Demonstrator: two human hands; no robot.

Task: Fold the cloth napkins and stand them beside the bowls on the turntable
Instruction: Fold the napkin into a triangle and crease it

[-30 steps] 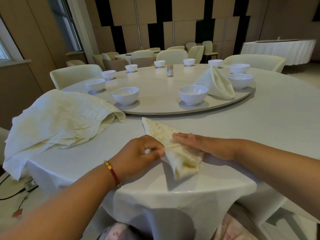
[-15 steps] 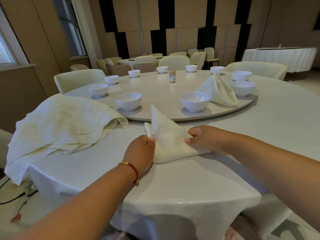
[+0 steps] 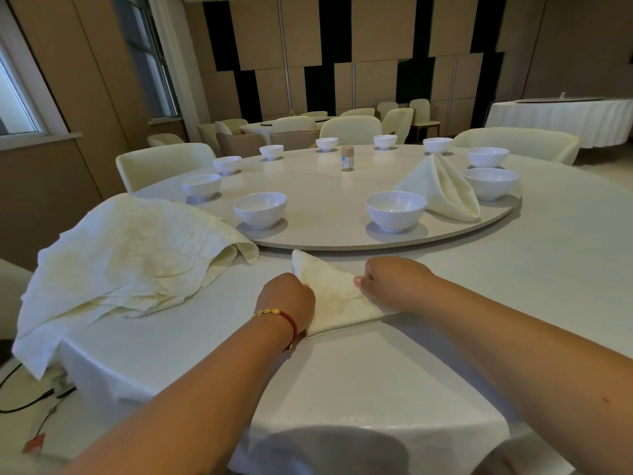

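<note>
A cream napkin folded into a triangle (image 3: 334,296) lies on the white tablecloth just in front of the turntable (image 3: 329,234). My left hand (image 3: 286,301) grips its left edge with curled fingers. My right hand (image 3: 390,281) pinches its right edge. One folded napkin (image 3: 442,190) stands on the turntable between two white bowls (image 3: 395,210) (image 3: 490,182). Another bowl (image 3: 259,209) sits at the turntable's near left, and several more ring its far rim.
A heap of unfolded cream napkins (image 3: 130,255) lies on the table to my left, hanging over its edge. A small jar (image 3: 347,158) stands mid-turntable. Cream chairs (image 3: 164,162) surround the table. Cables lie on the floor at lower left.
The napkin went from a narrow roll under my flat right hand to a triangle held at both edges. It then dropped lower toward the cloth, and both hands shifted slightly forward.
</note>
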